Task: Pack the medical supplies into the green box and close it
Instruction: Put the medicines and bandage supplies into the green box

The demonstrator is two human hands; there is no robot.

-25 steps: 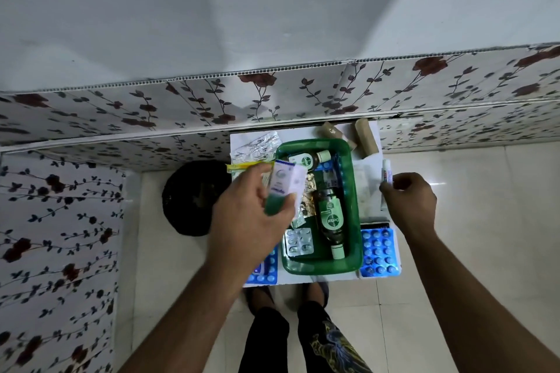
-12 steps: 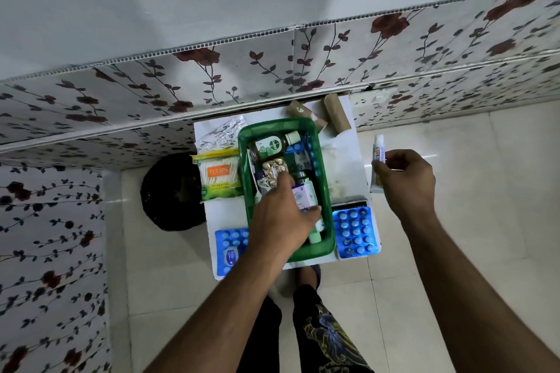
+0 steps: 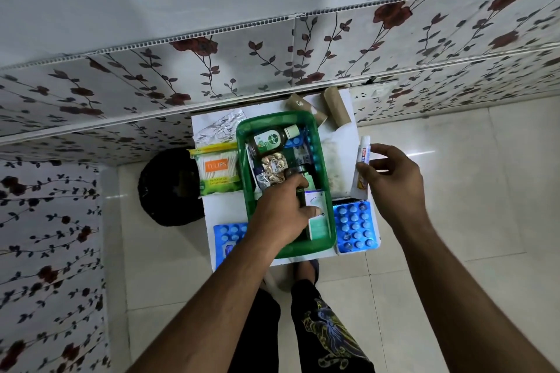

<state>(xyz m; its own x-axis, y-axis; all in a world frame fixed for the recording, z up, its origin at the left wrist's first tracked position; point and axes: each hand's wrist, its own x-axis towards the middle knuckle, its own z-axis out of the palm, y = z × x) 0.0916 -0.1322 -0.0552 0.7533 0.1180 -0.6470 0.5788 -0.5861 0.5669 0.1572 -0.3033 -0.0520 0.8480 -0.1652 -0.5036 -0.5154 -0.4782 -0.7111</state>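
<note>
Green box point(image 3: 321, 160): open, in the middle of a small white table point(image 3: 212, 209); holds a Dettol bottle point(image 3: 269, 140) at the far end, a gold blister strip point(image 3: 274, 168) and blue pill strips along its right wall
Left hand point(image 3: 281, 212): inside the box; fingers curled down on a white-and-green carton point(image 3: 318, 216), thumb pressing its top face
Right hand point(image 3: 394, 179): above the table's right edge; thumb and fingers pinched on a white ointment tube point(image 3: 362, 165), cap pointing away
Left of box: Tulips cotton-bud pack point(image 3: 216, 171); foil packet point(image 3: 219, 130) behind it; blue tablet strip point(image 3: 230, 236) nearer
Right of box: blue tablet strip point(image 3: 356, 225)
Far edge: two brown bandage rolls point(image 3: 335, 106)
</note>
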